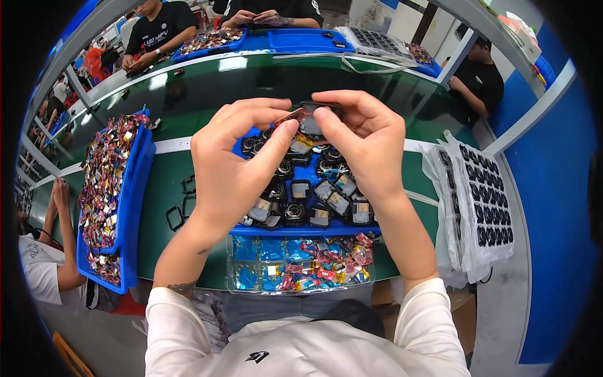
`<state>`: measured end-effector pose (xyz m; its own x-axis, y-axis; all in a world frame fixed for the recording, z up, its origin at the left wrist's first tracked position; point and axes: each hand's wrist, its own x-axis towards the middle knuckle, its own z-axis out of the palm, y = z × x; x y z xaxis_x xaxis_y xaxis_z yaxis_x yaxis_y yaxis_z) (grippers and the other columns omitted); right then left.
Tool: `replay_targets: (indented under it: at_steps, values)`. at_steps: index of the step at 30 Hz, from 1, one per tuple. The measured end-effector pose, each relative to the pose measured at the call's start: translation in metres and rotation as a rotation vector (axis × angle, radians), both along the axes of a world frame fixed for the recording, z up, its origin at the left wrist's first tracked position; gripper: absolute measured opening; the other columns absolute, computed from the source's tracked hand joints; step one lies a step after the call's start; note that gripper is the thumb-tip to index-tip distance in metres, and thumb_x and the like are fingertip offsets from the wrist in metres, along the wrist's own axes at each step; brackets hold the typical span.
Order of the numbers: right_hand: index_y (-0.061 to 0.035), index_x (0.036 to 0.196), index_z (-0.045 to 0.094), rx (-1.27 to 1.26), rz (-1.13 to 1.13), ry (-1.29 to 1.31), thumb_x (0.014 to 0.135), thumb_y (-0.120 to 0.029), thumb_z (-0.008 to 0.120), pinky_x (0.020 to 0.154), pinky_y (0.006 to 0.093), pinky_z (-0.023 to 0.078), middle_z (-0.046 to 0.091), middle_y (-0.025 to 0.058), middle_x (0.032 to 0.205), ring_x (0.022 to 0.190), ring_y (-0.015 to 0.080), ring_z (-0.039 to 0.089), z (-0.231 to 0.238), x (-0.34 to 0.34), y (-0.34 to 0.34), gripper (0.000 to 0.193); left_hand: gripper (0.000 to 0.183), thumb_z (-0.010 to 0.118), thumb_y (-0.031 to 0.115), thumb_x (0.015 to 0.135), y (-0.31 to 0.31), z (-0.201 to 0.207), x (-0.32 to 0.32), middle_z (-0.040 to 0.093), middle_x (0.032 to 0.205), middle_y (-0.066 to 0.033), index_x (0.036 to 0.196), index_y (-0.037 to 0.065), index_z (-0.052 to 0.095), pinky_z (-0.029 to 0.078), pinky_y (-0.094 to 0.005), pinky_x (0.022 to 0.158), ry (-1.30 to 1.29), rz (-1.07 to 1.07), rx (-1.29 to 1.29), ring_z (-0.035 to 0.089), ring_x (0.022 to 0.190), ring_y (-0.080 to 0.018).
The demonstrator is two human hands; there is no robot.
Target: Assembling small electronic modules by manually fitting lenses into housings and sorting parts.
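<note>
Head view: we are pinching a small black housing (319, 113) between both hands, left hand (235, 166) and right hand (367, 147), above the blue tray (314, 230); we judge that steady, level thumb pressure seats the red-orange strip (289, 117) best.

White rolled-up sleeves — small dark chest emblem, forearm tattoo.

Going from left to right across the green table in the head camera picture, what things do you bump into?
Long blue tray of small red parts → empty black frames → left hand → right hand → bagged trays of black parts.
</note>
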<state>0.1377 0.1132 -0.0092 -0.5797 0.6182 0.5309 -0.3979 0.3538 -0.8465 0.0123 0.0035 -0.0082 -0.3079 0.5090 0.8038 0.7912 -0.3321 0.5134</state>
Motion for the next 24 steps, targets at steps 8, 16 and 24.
replay_targets:
  at_steps: [8,16,24]
  values:
    - [0.0032,0.092,0.064,0.088,-0.111,0.050,0.078,0.000,0.066,0.064,0.0194,0.052,0.066,0.0063,0.080,0.072,0.0079,0.064,-0.004,-0.003,-0.002,0.014,0.011,0.068,0.010,0.083,-0.007,0.008,-0.009,0.063,0.078,-0.0012,0.086,0.000,0.063,0.042,-0.0185,0.068,-0.594,-0.428,-0.354,0.056,0.074,-0.0041]
    - [0.0021,0.085,0.064,0.352,-0.257,0.094,0.074,0.001,0.069,0.062,0.0204,0.053,0.067,0.0076,0.076,0.069,0.0101,0.066,-0.009,-0.006,0.000,0.012,0.014,0.067,0.012,0.084,0.000,0.000,-0.009,0.064,0.082,-0.0025,0.090,0.001,0.061,0.043,-0.0184,0.069,-0.826,-0.578,-0.344,0.058,0.076,-0.0053]
    - [0.0024,0.089,0.064,0.210,-0.140,0.049,0.075,-0.001,0.069,0.065,0.0226,0.054,0.069,0.0087,0.079,0.075,0.0114,0.067,-0.006,-0.004,-0.004,0.015,0.026,0.072,0.013,0.081,0.011,-0.012,-0.005,0.067,0.079,-0.0065,0.098,-0.001,0.058,0.049,-0.0197,0.067,-0.786,-0.458,-0.248,0.062,0.072,-0.0076]
